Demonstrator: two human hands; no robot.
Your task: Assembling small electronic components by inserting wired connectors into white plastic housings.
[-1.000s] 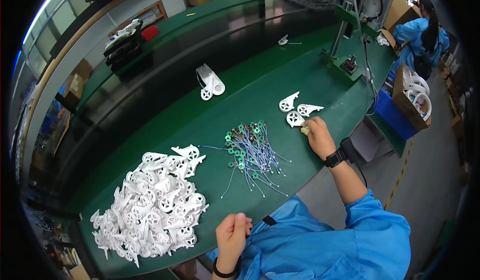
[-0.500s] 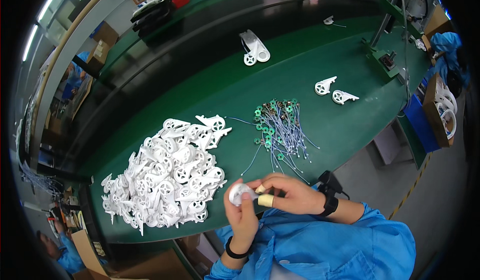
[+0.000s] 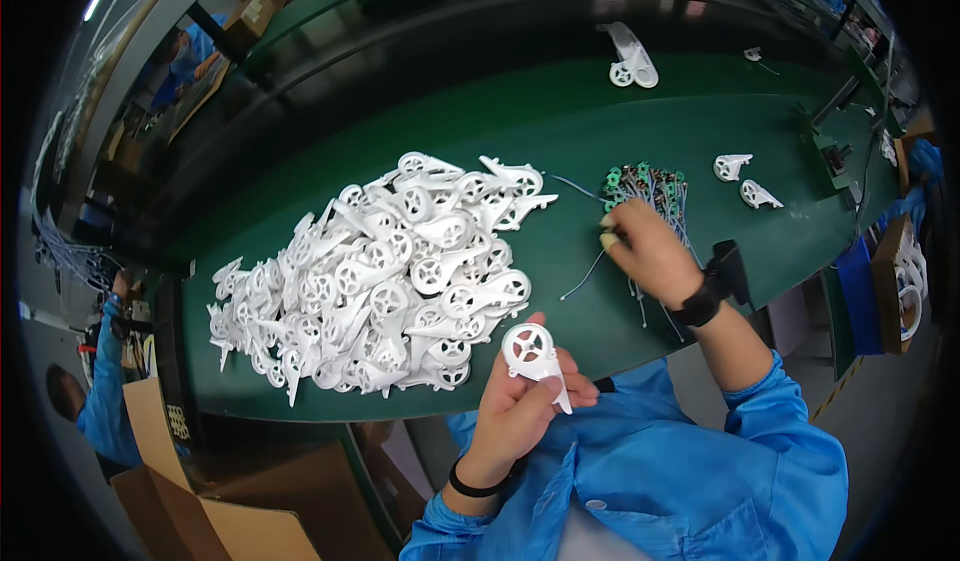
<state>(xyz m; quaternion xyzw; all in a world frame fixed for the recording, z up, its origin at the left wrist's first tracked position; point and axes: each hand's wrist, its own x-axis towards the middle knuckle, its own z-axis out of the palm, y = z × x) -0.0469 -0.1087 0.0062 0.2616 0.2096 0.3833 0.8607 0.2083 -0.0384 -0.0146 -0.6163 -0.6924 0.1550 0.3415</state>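
My left hand [image 3: 512, 411] holds up a white plastic part [image 3: 535, 346] near the table's front edge. The part has a round spoked ring and a narrow tapering tail, and my thumb presses on it. Over the near left side of a heap of wired green boards [image 3: 640, 183] is my right hand [image 3: 652, 253]. Its thumb and a finger, with pale yellow coverings on the tips, are curled close together; what lies between them is hidden. A thin grey-blue wire [image 3: 580, 279] runs out from beneath those fingertips. Left of the hands lies a big pile of similar white parts [image 3: 390, 281].
Two white parts [image 3: 760, 195] lie to the right on the green table [image 3: 560, 141]. A longer white housing [image 3: 632, 59] sits farther back. A green metal fixture [image 3: 835, 156] stands at the far right. Cardboard boxes [image 3: 255, 531] are below the front left edge.
My right hand has left the white part and reached forward and right to the wired boards. My left hand now shows the part ring-up. The whole view has shifted.
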